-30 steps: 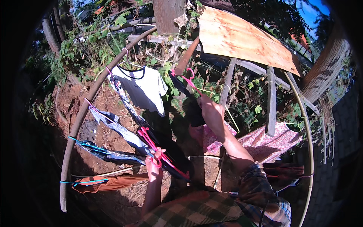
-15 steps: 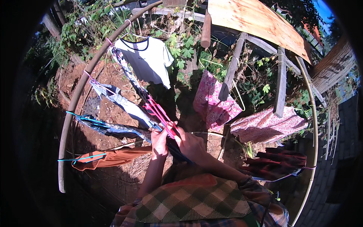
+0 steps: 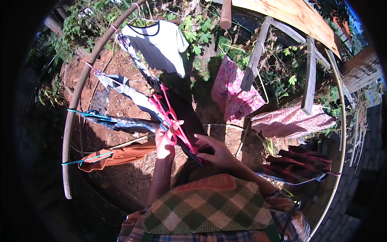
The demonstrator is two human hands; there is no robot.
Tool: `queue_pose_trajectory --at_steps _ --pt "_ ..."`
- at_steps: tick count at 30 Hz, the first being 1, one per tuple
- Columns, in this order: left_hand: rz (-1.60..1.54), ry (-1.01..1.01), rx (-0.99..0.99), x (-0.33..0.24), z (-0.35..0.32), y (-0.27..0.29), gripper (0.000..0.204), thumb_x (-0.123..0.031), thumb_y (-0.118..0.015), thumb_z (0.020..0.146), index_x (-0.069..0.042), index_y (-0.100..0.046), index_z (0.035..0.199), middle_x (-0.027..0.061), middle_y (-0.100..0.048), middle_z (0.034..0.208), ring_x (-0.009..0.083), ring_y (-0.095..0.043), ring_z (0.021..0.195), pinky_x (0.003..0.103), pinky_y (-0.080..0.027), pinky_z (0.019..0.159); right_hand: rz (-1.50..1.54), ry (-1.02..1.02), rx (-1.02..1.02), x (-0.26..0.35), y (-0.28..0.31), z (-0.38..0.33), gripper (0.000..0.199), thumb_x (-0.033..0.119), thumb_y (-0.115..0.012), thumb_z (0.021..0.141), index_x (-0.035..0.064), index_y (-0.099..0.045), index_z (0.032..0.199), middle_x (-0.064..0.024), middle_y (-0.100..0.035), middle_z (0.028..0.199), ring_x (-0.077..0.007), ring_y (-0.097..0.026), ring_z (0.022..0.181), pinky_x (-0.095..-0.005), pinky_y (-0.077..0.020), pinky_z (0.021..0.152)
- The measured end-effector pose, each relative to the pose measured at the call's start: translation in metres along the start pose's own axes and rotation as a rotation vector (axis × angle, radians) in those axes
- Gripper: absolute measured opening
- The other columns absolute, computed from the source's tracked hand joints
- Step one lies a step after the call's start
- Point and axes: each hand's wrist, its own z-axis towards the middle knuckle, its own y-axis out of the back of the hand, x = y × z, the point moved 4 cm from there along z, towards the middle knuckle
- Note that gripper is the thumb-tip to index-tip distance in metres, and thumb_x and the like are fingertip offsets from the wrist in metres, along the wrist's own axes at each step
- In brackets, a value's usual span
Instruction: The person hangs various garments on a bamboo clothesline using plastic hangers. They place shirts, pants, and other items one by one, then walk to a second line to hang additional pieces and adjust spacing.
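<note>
Several pink clothes hangers [image 3: 174,115] are bunched together in front of me, with a blue one [image 3: 163,126] among them. My left hand [image 3: 165,141] is closed around the bunch, thumb raised along it. By the lower end of the pink hangers is my right hand [image 3: 217,152], its thumb and fingers apart; the thumb is close to the hanger end, and whether it touches I cannot tell. Behind the bunch, something dark lies partly in shadow. Nearest the left hand hang a blue patterned garment [image 3: 125,124] and an orange-brown garment [image 3: 117,156].
A curved wooden pole [image 3: 80,86] on the left carries a white T-shirt [image 3: 159,46] and other clothes. To the right hang a pink patterned garment [image 3: 236,94], a pale pink cloth [image 3: 292,123] and a dark red garment [image 3: 298,164]. Wooden posts [image 3: 309,76] and a plywood sheet [image 3: 290,16] stand beyond.
My right hand has moved down and right from my left hand, its fingers spreading from a pinch. The hangers now show longer between the hands. The view has shifted a little.
</note>
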Motion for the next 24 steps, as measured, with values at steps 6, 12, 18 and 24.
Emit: queue_pose_trajectory --at_steps 6,12,18,24 --pt "-0.019 -0.036 -0.018 -0.002 0.006 0.008 0.017 -0.006 -0.073 0.073 -0.005 -0.063 0.087 0.0035 -0.064 0.086 0.0182 -0.062 0.087 0.031 -0.043 0.087 -0.216 0.079 -0.164 0.011 0.009 -0.006 0.035 0.007 -0.066 0.079 0.0023 -0.057 0.112 -0.0101 -0.062 0.099 -0.0185 -0.062 0.094 -0.0295 -0.0482 0.082" --pt "0.003 -0.048 -0.066 -0.002 0.005 0.015 0.018 -0.007 -0.072 0.074 -0.007 -0.061 0.088 0.0039 -0.063 0.088 0.0161 -0.06 0.089 0.031 -0.039 0.089 -0.166 0.005 -0.175 0.007 0.018 -0.012 0.031 0.008 -0.07 0.076 0.0025 -0.06 0.105 -0.0086 -0.063 0.096 -0.0159 -0.062 0.08 -0.0278 -0.0486 0.073" --pt "0.04 -0.027 -0.096 -0.006 -0.001 0.02 0.02 -0.01 -0.072 0.074 -0.007 -0.061 0.091 0.0059 -0.064 0.088 0.0133 -0.056 0.084 0.03 -0.039 0.083 -0.899 0.311 -1.083 0.0 0.159 0.002 0.024 0.009 -0.059 0.083 0.0043 -0.057 0.107 -0.0121 -0.059 0.099 -0.0281 -0.054 0.092 -0.0349 -0.043 0.08" --pt "0.097 -0.038 -0.074 -0.01 -0.007 0.02 0.019 -0.013 -0.072 0.075 -0.008 -0.059 0.089 0.0024 -0.063 0.086 0.0103 -0.054 0.081 0.027 -0.038 0.081 -0.885 -0.106 -0.902 -0.049 0.273 0.077 0.049 0.026 -0.063 0.081 0.0047 -0.046 0.122 -0.0202 -0.058 0.105 -0.0367 -0.057 0.094 -0.0415 -0.0448 0.079"
